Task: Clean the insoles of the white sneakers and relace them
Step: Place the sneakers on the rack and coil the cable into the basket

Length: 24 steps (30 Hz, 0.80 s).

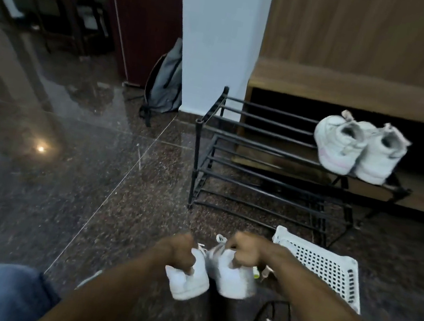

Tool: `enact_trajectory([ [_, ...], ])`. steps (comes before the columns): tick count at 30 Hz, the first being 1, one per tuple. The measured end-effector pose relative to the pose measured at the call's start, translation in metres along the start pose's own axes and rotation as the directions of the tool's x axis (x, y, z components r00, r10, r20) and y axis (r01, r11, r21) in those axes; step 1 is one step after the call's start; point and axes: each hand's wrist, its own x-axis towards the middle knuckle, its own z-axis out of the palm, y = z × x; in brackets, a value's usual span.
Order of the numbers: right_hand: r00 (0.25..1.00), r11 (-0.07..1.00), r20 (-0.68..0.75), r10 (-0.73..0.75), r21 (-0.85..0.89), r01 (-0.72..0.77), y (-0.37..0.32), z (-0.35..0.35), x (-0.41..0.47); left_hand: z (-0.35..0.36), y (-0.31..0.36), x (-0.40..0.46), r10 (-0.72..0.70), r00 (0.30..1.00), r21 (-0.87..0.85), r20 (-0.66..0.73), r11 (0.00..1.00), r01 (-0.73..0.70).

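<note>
— While both hands are blurred, what do the fingers do?
— The left hand (180, 252) curls its fingers on the collar of the left sneaker (187, 280). The right hand (244, 250) grips the right sneaker (234, 279) in the same way.
— Where are these shoes?
— Side by side, heels toward the person, above the dark floor (67, 166). Just beside them lies a white basket (326, 268). Behind it, another white pair (358, 146) rests at the right end of the black shoe rack (246, 160), top shelf.

Speckled granite floor (130, 203) carries a black rack (259, 167), white basket (327, 265), grey backpack (165, 84).
</note>
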Motion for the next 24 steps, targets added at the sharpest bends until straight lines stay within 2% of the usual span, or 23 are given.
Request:
enact_trajectory([
  [7,0.996,0.998,-0.088,-0.025,-0.053,0.02,-0.001,-0.109,-0.1,-0.107,0.081,-0.055,0.352,0.936,-0.02,-0.018,0.936,-0.352],
  [11,0.972,1.0,-0.233,-0.029,-0.019,0.025,-0.003,-0.168,-0.154,-0.173,0.115,-0.084,0.448,0.888,0.062,-0.101,0.894,-0.443],
  [14,0.924,1.0,-0.381,-0.022,0.005,0.027,-0.002,-0.208,-0.187,-0.219,0.132,-0.103,0.502,0.844,0.139,-0.188,0.864,-0.484],
  [17,0.849,1.0,-0.529,-0.001,-0.007,-0.003,0.003,-0.237,-0.205,-0.256,0.141,-0.108,0.51,0.807,0.187,-0.3,0.86,-0.474],
  [20,0.739,0.997,-0.673,0.008,-0.049,-0.055,0.01,-0.253,-0.194,-0.274,0.144,-0.087,0.487,0.767,0.257,-0.418,0.873,-0.414],
  [24,0.623,0.969,-0.782,0.024,-0.134,-0.205,0.022,-0.245,-0.142,-0.268,0.142,-0.03,0.401,0.757,0.362,-0.515,0.903,-0.232],
])
